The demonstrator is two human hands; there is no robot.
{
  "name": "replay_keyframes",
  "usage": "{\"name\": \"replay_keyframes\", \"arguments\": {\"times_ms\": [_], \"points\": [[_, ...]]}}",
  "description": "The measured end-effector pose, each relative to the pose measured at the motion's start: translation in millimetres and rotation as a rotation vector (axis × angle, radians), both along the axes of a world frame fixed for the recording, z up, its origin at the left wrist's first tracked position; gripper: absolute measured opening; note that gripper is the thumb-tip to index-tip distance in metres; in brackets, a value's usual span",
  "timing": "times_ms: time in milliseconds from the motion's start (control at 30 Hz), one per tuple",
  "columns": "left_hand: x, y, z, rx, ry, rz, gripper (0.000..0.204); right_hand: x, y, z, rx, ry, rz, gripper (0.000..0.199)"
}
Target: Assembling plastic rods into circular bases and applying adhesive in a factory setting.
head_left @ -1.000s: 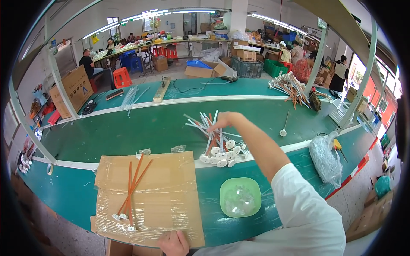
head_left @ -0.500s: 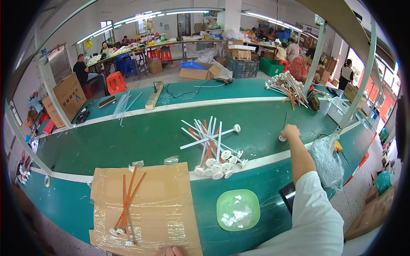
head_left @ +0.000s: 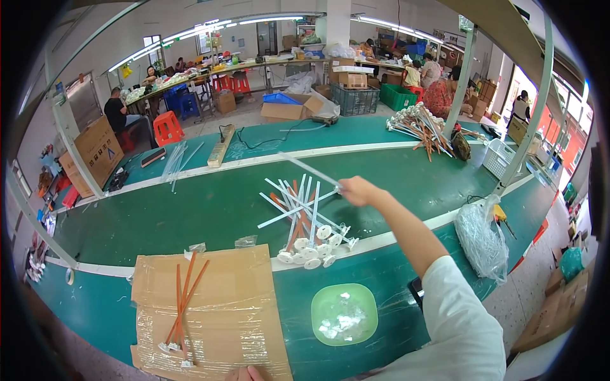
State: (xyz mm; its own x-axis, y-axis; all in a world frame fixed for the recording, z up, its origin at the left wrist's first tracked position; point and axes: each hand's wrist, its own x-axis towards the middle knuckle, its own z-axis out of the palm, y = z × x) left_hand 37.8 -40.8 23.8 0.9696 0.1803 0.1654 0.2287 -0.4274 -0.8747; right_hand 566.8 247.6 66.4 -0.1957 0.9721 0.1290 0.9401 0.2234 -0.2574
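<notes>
Here, bits in green bowl, rod in right grip.

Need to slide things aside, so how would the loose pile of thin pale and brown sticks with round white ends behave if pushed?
The pile of thin pale and brown sticks would probably snag, since they cross. Each looks fairly stiff, lying straight. The round white ends might catch one another, being bunched.
</notes>
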Motion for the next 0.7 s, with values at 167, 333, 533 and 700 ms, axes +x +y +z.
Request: {"name": "replay_keyframes", "arguments": {"times_ms": [167, 333, 533, 700], "points": [[29, -25, -12, -0.377, -0.636, 0.276, 0.034, -51, 0, 1, -0.142, -0.269, -0.121, 0.047], [29, -27, -8, -0.838, -1.299, 0.448, 0.034, -65, -7, 9, -0.186, -0.319, -0.330, 0.036], [37, -31, -13, -0.866, -1.324, 0.389, 0.029, -28, -8, 3, -0.306, -0.136, -0.077, 0.036], [37, -27, -3, -0.872, -1.352, 0.281, 0.029, -48, -33, -4, -0.530, 0.381, -0.290, 0.040]]}}
